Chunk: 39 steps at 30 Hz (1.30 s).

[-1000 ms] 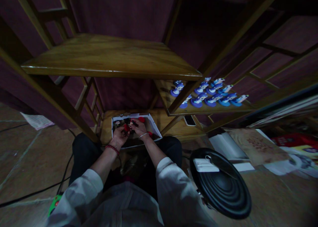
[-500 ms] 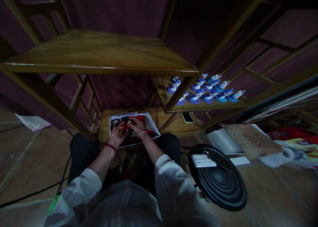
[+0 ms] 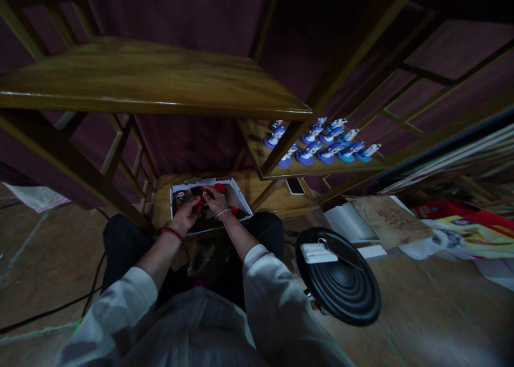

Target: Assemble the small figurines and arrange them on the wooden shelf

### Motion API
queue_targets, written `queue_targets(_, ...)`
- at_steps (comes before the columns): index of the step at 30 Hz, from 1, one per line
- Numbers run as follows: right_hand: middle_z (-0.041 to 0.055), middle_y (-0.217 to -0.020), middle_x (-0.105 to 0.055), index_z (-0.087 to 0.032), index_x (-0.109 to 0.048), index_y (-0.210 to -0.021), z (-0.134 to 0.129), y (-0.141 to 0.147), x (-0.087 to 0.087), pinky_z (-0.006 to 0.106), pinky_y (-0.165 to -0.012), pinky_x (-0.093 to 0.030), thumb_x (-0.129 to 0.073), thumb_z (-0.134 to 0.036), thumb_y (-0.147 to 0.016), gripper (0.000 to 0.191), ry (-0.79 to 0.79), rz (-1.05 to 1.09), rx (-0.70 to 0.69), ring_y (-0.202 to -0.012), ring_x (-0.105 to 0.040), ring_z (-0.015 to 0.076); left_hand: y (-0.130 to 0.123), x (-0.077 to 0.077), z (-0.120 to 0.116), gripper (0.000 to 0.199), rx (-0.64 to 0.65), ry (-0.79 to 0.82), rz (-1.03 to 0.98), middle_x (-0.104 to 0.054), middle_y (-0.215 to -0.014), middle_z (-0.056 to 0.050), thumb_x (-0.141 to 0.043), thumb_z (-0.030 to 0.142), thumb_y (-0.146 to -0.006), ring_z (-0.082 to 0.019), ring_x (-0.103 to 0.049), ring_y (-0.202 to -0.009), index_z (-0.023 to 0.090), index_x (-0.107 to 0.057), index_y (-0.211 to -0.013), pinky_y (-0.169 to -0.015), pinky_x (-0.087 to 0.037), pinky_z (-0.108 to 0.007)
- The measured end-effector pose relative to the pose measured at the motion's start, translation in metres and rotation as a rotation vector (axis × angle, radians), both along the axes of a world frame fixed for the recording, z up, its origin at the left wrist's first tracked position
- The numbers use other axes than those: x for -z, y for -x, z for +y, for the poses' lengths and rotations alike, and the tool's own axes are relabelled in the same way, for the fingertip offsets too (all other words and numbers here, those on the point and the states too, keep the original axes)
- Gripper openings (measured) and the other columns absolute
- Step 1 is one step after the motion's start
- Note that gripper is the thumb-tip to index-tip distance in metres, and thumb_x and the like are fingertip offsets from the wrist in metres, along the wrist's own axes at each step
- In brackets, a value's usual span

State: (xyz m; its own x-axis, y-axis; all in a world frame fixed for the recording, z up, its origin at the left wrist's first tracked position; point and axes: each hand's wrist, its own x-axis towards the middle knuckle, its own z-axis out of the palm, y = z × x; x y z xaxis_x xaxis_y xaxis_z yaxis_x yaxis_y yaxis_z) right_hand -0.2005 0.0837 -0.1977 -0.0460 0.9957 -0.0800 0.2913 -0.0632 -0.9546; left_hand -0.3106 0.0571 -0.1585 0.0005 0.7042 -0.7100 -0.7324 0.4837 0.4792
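Observation:
A shallow white box sits on the low wooden shelf between my knees, with small red and black pieces inside. Over it, my left hand, below a red bead bracelet, has its fingers closed round a small red and black figurine. My right hand, with a pale bracelet at the wrist, pinches at the same figurine from the right side. Fingers and dim light hide much of its shape. Beside the left hand, at the box's left end, lies a small dark piece with a pale face-like patch.
Several blue and purple figurines stand on the shelf to the right. Below them lies a phone. A wooden shelf board juts out above the box. At right is a round black stool carrying a white object; cardboard lies beyond.
The whole view has shifted slightly, so the scene sits a little further left. Both hands stay together over the box, the figurine between them, with only small finger movement.

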Motion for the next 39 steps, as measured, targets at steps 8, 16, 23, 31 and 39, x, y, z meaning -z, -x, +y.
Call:
queue_targets(8,-0.0002,-0.092,-0.064,-0.024,-0.059,-0.104,-0.004,0.001,-0.012,0.028,-0.082,-0.047,-0.051,-0.023,-0.076,0.030,-0.065,-0.080,0.030,-0.083,-0.059,0.0122,0.001,0.004,0.000,0.014,0.013,0.048,0.022,-0.060,-0.057,0.001,-0.052,0.003,-0.077,-0.006,-0.055,-0.044,0.013,-0.057,-0.069,-0.034,-0.038,-0.013)
queue_targets(16,0.0002,-0.089,-0.064,-0.023,-0.058,-0.102,-0.004,-0.002,-0.015,0.028,-0.082,-0.047,-0.052,-0.025,-0.074,0.028,-0.077,-0.115,0.084,-0.084,-0.059,0.0129,0.003,0.001,-0.002,0.011,-0.017,0.056,0.012,-0.060,-0.060,0.000,-0.052,0.007,-0.078,-0.008,-0.057,-0.049,0.014,-0.055,-0.070,-0.044,-0.049,-0.018)
queue_targets(23,-0.0010,-0.079,-0.064,-0.023,-0.057,-0.105,-0.005,-0.001,-0.014,0.026,-0.071,-0.050,-0.050,-0.027,-0.076,0.030,-0.067,-0.033,0.080,-0.068,-0.061,0.0117,0.004,0.001,-0.001,0.011,-0.029,0.055,-0.019,-0.060,-0.061,-0.002,-0.049,0.008,-0.079,-0.010,-0.059,-0.054,0.014,-0.054,-0.072,-0.053,-0.053,-0.021)
queue_targets(31,0.0004,-0.084,-0.065,-0.022,-0.059,-0.102,-0.005,0.000,-0.015,0.027,-0.074,-0.049,-0.053,-0.028,-0.074,0.028,-0.064,-0.073,0.069,-0.076,-0.061,0.0131,0.006,-0.001,-0.002,0.013,-0.074,0.008,-0.048,-0.060,-0.061,-0.003,-0.047,0.007,-0.076,-0.012,-0.059,-0.056,0.015,-0.055,-0.069,-0.059,-0.054,-0.026)
queue_targets(39,0.0024,-0.091,-0.066,-0.021,-0.060,-0.102,-0.007,0.000,-0.017,0.029,-0.079,-0.047,-0.055,-0.029,-0.074,0.029,-0.113,-0.110,0.021,-0.083,-0.060,0.0147,0.006,-0.003,-0.002,0.012,-0.088,0.044,-0.069,-0.060,-0.061,-0.002,-0.049,0.007,-0.075,-0.012,-0.059,-0.056,0.016,-0.057,-0.075,-0.055,-0.053,-0.024)
